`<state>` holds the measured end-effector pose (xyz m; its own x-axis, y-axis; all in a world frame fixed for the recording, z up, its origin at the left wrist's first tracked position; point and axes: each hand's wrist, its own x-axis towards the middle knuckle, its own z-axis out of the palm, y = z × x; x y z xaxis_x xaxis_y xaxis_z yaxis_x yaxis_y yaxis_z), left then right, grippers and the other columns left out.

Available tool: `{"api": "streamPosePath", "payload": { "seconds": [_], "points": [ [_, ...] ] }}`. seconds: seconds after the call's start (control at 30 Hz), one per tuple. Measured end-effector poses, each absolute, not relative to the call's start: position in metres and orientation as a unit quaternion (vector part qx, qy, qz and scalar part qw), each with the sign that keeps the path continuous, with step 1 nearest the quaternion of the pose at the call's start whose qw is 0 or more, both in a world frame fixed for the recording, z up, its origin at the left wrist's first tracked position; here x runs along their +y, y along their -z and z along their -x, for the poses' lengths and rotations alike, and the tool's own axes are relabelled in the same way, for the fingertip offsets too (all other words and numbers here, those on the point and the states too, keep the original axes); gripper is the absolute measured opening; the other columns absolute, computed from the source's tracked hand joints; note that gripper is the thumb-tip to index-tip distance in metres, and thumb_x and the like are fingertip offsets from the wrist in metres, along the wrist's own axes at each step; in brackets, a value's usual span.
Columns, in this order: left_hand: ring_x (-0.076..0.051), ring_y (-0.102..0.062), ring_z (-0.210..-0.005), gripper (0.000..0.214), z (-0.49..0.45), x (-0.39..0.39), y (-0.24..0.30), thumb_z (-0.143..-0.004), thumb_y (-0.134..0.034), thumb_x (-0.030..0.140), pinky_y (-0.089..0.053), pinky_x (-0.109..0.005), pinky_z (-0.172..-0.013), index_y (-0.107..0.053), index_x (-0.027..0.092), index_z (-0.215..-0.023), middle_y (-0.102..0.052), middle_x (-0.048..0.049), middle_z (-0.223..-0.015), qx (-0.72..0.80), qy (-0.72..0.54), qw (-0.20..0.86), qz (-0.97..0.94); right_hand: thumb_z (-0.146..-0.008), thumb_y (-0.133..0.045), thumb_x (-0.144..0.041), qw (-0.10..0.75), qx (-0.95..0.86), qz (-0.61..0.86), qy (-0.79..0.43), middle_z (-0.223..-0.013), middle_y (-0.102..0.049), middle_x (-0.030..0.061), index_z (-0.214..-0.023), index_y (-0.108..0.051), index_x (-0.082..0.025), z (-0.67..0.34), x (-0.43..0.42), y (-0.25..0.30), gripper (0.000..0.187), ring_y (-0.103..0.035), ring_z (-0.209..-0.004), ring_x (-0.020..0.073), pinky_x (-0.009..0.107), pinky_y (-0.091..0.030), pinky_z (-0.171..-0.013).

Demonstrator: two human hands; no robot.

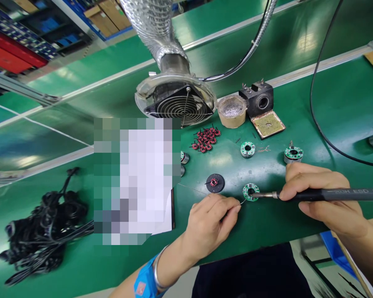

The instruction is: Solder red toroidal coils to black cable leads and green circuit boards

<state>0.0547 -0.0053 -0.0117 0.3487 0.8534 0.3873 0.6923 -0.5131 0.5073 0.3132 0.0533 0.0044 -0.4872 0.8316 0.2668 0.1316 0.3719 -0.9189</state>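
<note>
My right hand (323, 194) is closed around a soldering iron (323, 194), its tip pointing left onto a round green circuit board (246, 191). My left hand (213, 217) pinches a thin solder wire (243, 202) whose end reaches the lower left edge of that board. Just beyond the left hand lies a black disc (218, 188) with a red-wound ring coil (214, 182) on it. Farther back sit two more parts: a round board on a metal base (248, 150) with loose wire ends beside it, and another board on a metal housing (294, 153) near my right knuckles.
A fume extractor (183, 105) hangs over the bench. Behind stand a solder-filled bowl (232, 111) and an iron holder with sponge tray (268, 124). Red coils (206, 138) lie in a pile. Bundled black cables (49, 231) and a blurred-out white sheet (143, 178) are left.
</note>
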Motion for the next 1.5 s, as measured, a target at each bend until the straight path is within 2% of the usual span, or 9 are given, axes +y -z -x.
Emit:
{"api": "streamPosePath", "payload": {
  "seconds": [0.47, 0.8, 1.2, 1.5],
  "points": [
    [-0.012, -0.062, -0.062, 0.005, -0.0557, -0.0034, 0.0116, -0.088, -0.063, 0.013, -0.05, -0.023, -0.059, -0.064, 0.017, -0.091, -0.07, 0.0002, -0.073, 0.478, -0.309, 0.12, -0.813, -0.072, -0.052, -0.007, 0.374, -0.737, 0.326, -0.459, -0.074, -0.061, 0.0013, -0.086, -0.071, -0.023, -0.3108, 0.0555, -0.0075, 0.029, -0.055, -0.064, 0.0147, 0.03, -0.042, -0.058],
    [-0.012, -0.063, -0.062, 0.006, -0.0564, -0.0027, 0.0111, -0.088, -0.063, 0.013, -0.05, -0.023, -0.059, -0.064, 0.017, -0.092, -0.07, 0.0, -0.073, 0.478, -0.307, 0.117, -0.815, -0.072, -0.051, -0.006, 0.375, -0.729, 0.316, -0.478, -0.078, -0.06, -0.0016, -0.09, -0.07, -0.024, -0.3123, 0.0545, -0.0054, 0.031, -0.053, -0.068, 0.0119, 0.028, -0.039, -0.06],
    [-0.012, -0.063, -0.063, 0.005, -0.0572, -0.0029, 0.0115, -0.088, -0.064, 0.013, -0.05, -0.023, -0.06, -0.064, 0.017, -0.092, -0.07, -0.0001, -0.074, 0.476, -0.307, 0.113, -0.816, -0.072, -0.052, -0.005, 0.36, -0.742, 0.303, -0.477, -0.081, -0.062, -0.0015, -0.094, -0.069, -0.024, -0.3149, 0.0543, -0.0051, 0.034, -0.055, -0.069, 0.0119, 0.028, -0.041, -0.061],
    [-0.013, -0.062, -0.062, 0.006, -0.0581, -0.0028, 0.0115, -0.088, -0.063, 0.014, -0.049, -0.024, -0.059, -0.064, 0.017, -0.093, -0.07, 0.0001, -0.074, 0.471, -0.305, 0.111, -0.821, -0.073, -0.052, -0.007, 0.352, -0.738, 0.316, -0.481, -0.077, -0.06, -0.0009, -0.089, -0.069, -0.024, -0.3133, 0.0563, -0.0097, 0.03, -0.054, -0.067, 0.0125, 0.029, -0.039, -0.058]
  ]
}}
